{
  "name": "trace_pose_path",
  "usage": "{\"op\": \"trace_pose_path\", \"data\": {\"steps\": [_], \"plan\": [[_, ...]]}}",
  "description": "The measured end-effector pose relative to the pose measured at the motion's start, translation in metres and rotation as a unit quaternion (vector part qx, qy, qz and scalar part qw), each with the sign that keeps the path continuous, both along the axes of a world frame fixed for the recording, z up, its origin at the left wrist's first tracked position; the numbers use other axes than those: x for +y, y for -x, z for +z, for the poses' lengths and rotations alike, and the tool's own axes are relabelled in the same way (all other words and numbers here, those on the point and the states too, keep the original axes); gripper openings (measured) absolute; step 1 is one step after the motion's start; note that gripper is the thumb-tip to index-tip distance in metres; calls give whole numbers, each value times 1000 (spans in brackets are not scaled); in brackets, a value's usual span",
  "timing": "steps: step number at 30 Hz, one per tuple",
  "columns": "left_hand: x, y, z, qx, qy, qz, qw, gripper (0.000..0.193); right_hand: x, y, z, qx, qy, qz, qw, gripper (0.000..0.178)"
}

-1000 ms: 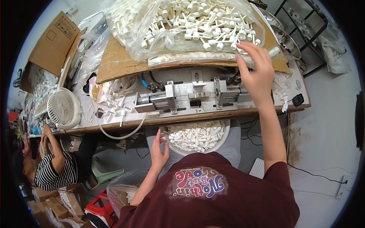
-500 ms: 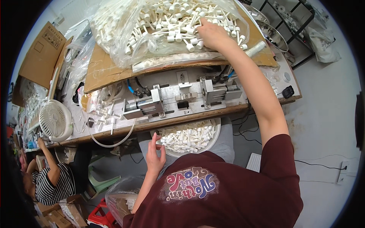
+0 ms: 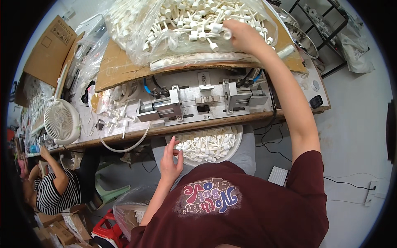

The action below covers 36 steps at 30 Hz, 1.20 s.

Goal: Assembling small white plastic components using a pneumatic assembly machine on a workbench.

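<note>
White plastic pieces (image 3: 198, 22), each a short cylinder with a thin stem, lie heaped in a clear plastic bag (image 3: 138, 45) on the far side. At the heap's right edge my right hand (image 3: 245, 36) is closed, with a white plastic piece (image 3: 227, 34) at its fingertips. Its stem is partly hidden by the fingers. Near my lap, my left hand (image 3: 170, 163) hovers at the left rim of a white basin (image 3: 236, 144), fingers apart and nothing visible in them. More of the same pieces fill that basin. Between the two hands stands a metal clamping fixture (image 3: 206, 101) on the bench.
Cardboard (image 3: 109, 68) lies under the bag. A hose (image 3: 120, 149) loops off the bench's front edge. Left of the fixture are loose white fittings (image 3: 118, 120) and a white fan (image 3: 62, 122). Another person (image 3: 58, 186) in a striped shirt works at the far left.
My right hand has drawn slightly right and nearer, with a white plastic piece now showing at its fingertips. The left hand keeps nearly the same place. The whole view has shifted a little.
</note>
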<state>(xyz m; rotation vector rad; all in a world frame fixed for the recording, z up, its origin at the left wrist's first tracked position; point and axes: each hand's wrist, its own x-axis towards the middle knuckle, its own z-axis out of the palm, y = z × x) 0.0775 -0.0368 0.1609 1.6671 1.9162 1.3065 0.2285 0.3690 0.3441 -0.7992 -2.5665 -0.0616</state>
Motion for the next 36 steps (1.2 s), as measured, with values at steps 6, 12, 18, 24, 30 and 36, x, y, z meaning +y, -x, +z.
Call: {"op": "trace_pose_path", "data": {"steps": [6,12,18,24,30,36], "plan": [[7,-4,13,5,-31,-20,999,66,18,-11,12,236,300,-69,922,21],[29,-8,45,2,-88,-50,995,62,-2,-17,15,373,507,77,773,21],[68,-10,115,21,-154,-39,987,64,-108,-12,14,366,615,120,688,10],[91,-21,143,74,-172,-124,975,46,-188,-24,-16,361,717,114,586,10],[85,-24,132,62,-136,-155,977,33,-196,-42,-36,379,707,70,593,10],[96,-24,118,142,-105,-88,980,30,-193,-57,-52,444,676,33,587,5]]}}
